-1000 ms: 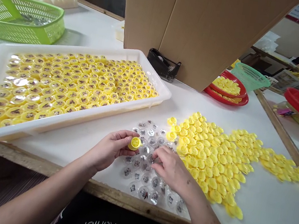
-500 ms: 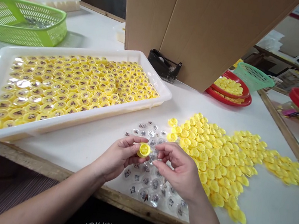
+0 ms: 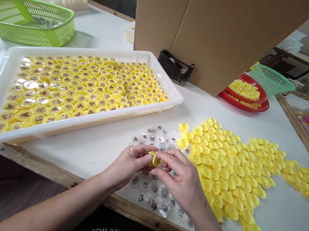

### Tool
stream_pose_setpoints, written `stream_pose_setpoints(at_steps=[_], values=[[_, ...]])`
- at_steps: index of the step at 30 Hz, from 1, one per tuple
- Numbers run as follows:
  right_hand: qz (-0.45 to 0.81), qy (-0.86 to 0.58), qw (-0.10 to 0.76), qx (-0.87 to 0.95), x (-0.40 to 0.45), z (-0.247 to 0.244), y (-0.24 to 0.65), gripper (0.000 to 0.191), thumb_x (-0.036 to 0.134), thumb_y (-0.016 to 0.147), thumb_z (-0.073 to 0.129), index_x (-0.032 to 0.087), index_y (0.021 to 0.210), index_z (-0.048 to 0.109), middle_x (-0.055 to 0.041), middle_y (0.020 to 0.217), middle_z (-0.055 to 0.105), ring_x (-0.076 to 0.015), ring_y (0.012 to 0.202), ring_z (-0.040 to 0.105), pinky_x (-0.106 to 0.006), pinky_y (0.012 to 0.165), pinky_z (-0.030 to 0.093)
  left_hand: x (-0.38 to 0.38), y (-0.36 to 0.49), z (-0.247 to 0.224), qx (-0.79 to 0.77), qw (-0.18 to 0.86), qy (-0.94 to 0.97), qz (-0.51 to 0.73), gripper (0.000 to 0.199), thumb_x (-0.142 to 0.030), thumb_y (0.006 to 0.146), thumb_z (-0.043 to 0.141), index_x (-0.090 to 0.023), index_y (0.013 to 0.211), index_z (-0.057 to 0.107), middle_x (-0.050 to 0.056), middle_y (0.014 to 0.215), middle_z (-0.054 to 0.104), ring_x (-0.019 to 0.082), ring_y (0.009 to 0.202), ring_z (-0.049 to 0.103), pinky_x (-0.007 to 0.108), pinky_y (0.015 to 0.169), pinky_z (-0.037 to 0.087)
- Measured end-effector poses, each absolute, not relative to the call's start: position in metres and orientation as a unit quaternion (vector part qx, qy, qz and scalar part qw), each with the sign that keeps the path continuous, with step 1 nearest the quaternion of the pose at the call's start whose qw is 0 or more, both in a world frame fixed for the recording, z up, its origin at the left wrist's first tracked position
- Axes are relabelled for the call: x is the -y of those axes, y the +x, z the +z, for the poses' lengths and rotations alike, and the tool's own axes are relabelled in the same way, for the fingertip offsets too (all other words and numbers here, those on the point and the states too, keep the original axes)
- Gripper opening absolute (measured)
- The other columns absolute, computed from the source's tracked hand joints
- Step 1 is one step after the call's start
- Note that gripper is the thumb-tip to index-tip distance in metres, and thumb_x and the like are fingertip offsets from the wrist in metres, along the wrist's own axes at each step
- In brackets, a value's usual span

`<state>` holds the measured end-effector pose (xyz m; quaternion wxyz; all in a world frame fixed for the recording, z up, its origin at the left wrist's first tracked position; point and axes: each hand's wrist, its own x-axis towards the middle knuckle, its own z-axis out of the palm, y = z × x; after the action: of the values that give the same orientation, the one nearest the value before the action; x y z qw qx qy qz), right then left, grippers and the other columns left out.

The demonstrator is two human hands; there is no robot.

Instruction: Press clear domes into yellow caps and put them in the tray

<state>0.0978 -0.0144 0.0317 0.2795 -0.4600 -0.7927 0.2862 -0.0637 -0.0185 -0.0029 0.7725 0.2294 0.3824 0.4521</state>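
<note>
Between my two hands is a small round yellow piece (image 3: pixel 152 158) with a clear printed cover (image 3: pixel 157 163) at its right side. The fingers of my left hand (image 3: pixel 132 162) pinch the yellow piece. My right hand (image 3: pixel 180 174) has its thumb and fingertips on the cover, touching the yellow piece. Under and around the hands lie several clear printed covers (image 3: pixel 164 192) on the white table. To the right spreads a heap of yellow pieces (image 3: pixel 223 161). A white tray (image 3: pixel 83 121) at the left holds rows of yellow pieces with printed faces.
A large cardboard box (image 3: pixel 214 31) stands behind, with a black tape dispenser (image 3: pixel 175 68) at its foot. Green basket (image 3: pixel 58 34) is at the back left; red plates (image 3: pixel 264 107) and a mint basket (image 3: pixel 274 81) are at the back right. A wooden edge (image 3: pixel 139 210) runs along the front.
My right hand has moved in to meet the left, and its fingers now press the clear cover against the yellow piece. The view has shifted slightly left.
</note>
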Motion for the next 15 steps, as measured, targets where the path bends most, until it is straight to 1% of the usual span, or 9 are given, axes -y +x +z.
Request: stream_pose_setpoints(at_steps=[3,7,9,12,15], values=[[0.265,-0.466,0.291,0.792,0.015,0.031,0.096,0.026,0.014,0.077,0.066,0.022,0.101,0.063,-0.003,0.091,0.062,-0.0147,0.076,0.058,-0.032,0.07,0.052,0.019,-0.063,-0.003,-0.374,0.777,0.232,0.45,0.025,-0.025,0.07,0.075,-0.015,0.091,0.067,0.004,0.076,0.067,0.01,0.065,0.059,0.024,0.065,0.047],[0.239,-0.46,0.279,0.808,0.013,0.035,0.096,0.033,0.012,0.073,0.069,0.02,0.104,0.059,-0.0037,0.091,0.064,-0.0163,0.078,0.058,-0.033,0.072,0.051,0.019,-0.064,-0.005,-0.351,0.79,0.233,0.446,0.023,-0.025,0.072,0.073,-0.015,0.092,0.068,0.003,0.075,0.065,0.009,0.064,0.058,0.022,0.063,0.047],[0.236,-0.445,0.266,0.822,0.012,0.037,0.097,0.031,0.012,0.074,0.069,0.019,0.102,0.06,-0.0039,0.09,0.063,-0.0167,0.081,0.058,-0.033,0.072,0.05,0.019,-0.065,-0.006,-0.341,0.804,0.219,0.435,0.025,-0.027,0.073,0.072,-0.015,0.094,0.067,0.003,0.076,0.065,0.009,0.062,0.058,0.021,0.059,0.047],[0.24,-0.44,0.244,0.831,0.011,0.042,0.097,0.021,0.015,0.075,0.068,0.019,0.095,0.062,-0.0032,0.086,0.06,-0.0168,0.081,0.057,-0.032,0.07,0.049,0.019,-0.065,-0.006,-0.337,0.817,0.209,0.418,0.027,-0.03,0.073,0.071,-0.015,0.095,0.065,0.003,0.077,0.063,0.009,0.057,0.057,0.019,0.05,0.045],[0.268,-0.442,0.221,0.827,0.011,0.048,0.098,0.026,0.024,0.074,0.071,0.021,0.098,0.061,-0.0029,0.088,0.061,-0.0173,0.082,0.058,-0.032,0.07,0.048,0.019,-0.065,-0.005,-0.341,0.818,0.202,0.418,0.022,-0.031,0.074,0.07,-0.014,0.087,0.062,0.002,0.074,0.061,0.008,0.054,0.055,0.017,0.047,0.045]])
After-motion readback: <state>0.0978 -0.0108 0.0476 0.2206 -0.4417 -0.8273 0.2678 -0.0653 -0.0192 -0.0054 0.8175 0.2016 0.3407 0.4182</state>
